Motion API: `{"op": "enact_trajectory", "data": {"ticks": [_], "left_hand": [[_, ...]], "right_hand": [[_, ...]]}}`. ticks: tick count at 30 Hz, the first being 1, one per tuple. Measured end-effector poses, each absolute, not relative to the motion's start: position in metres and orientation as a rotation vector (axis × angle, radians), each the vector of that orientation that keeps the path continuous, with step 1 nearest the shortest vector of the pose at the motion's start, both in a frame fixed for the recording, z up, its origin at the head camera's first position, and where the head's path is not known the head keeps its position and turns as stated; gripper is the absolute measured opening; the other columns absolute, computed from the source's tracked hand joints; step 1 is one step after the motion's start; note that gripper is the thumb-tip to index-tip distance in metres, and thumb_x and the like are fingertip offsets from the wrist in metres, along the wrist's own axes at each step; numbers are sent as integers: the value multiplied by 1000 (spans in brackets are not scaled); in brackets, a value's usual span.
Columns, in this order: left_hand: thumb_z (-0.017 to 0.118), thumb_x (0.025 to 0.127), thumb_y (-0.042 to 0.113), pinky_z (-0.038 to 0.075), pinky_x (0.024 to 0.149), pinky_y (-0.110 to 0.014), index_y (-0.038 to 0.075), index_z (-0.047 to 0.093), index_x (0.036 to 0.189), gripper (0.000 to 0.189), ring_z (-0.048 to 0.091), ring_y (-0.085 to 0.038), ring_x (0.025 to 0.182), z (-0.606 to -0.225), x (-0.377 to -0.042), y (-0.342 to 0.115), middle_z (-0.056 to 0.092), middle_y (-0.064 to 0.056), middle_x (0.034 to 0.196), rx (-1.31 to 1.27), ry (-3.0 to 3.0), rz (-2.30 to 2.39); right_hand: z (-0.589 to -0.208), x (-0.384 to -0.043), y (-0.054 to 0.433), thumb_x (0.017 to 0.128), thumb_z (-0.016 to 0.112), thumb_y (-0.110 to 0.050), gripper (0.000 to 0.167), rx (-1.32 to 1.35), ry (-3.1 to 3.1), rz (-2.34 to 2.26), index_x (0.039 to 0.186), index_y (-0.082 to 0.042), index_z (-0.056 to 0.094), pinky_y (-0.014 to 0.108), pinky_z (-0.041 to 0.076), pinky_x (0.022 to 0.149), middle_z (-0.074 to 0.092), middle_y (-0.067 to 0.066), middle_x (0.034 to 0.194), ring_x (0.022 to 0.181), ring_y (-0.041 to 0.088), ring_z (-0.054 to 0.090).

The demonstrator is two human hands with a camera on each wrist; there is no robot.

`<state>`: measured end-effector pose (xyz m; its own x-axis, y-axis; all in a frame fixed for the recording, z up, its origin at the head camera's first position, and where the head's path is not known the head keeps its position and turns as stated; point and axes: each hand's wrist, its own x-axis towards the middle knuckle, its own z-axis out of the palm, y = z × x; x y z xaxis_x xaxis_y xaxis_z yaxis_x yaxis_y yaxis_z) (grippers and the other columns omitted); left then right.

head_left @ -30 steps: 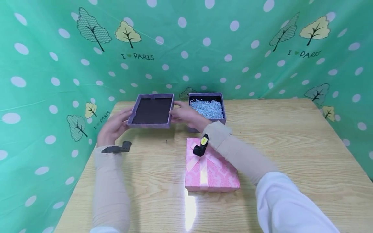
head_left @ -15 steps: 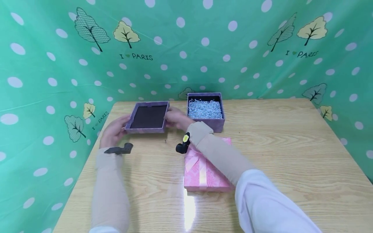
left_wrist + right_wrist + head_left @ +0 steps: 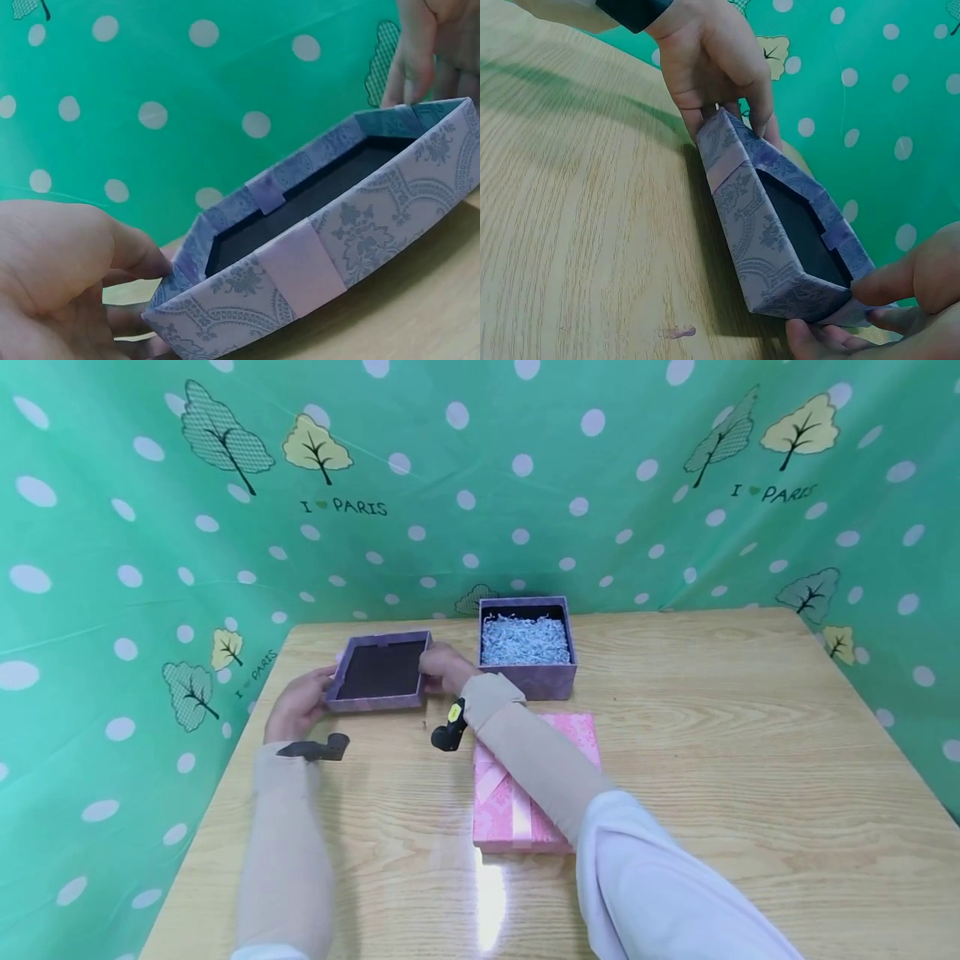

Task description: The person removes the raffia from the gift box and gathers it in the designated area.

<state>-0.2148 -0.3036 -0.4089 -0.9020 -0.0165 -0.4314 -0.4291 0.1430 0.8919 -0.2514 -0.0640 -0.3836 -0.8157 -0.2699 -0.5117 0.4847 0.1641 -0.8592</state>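
Note:
A shallow purple patterned box lid (image 3: 381, 670), inside up and lined in black, lies low at the far left of the table. My left hand (image 3: 298, 703) grips its left side, thumb at the rim and fingers underneath, as the left wrist view shows. On the opposite side my right hand (image 3: 915, 300) pinches the lid's wall, the thumb over the edge. Whether the lid's underside touches the wood, I cannot tell. To the right stands the lidless purple box (image 3: 532, 682), filled with blue shredded paper (image 3: 525, 641).
A pink gift box (image 3: 498, 818) with a ribbon bow sits nearer the front, partly under my right forearm. The wooden table (image 3: 712, 735) extends to the right. Green polka-dot cloth (image 3: 637, 510) hangs behind and at the sides.
Both hands have lowered the lid toward the table and slightly to the left. My right forearm has swung left, uncovering the purple box's front. The pink box stays put.

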Motion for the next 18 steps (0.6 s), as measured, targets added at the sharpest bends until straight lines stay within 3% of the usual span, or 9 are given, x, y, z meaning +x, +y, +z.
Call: {"op": "enact_trajectory", "data": {"ticks": [3,6,11,16,18], "left_hand": [[26,102,11,46,97,-22,6,22,151,50,51,-13,114,-403,-212,-299,26,-17,154,-462,2112,1790],[24,102,11,38,111,-33,5,18,152,50,42,-24,131,-397,-210,-294,22,-17,156,-476,2120,1775],[25,104,18,22,119,-42,5,13,152,52,19,-29,145,-395,-209,-292,12,-14,159,-468,2164,1733],[30,103,30,35,109,-42,7,21,152,54,37,-30,130,-395,-214,-293,29,-17,152,-496,2424,1545],[32,102,32,37,107,-44,7,26,150,54,41,-32,127,-392,-217,-290,35,-18,148,-533,2534,1478]], "right_hand": [[-385,-253,-65,89,38,11,47,213,1820,-1720,135,6,40,39,50,93,48,25,134,98,28,57],[-386,-256,-64,94,40,4,43,220,1746,-1724,137,5,39,42,47,101,43,24,140,123,35,50],[-383,-258,-57,98,50,-13,48,224,1745,-1655,143,1,37,43,45,104,38,21,145,130,36,44],[-364,-262,-47,96,56,-20,55,169,1833,-1579,145,-4,36,43,41,108,32,17,151,134,35,39],[-350,-264,-42,96,55,-21,61,100,1864,-1553,149,-6,29,41,40,109,29,14,154,136,35,37]]}}
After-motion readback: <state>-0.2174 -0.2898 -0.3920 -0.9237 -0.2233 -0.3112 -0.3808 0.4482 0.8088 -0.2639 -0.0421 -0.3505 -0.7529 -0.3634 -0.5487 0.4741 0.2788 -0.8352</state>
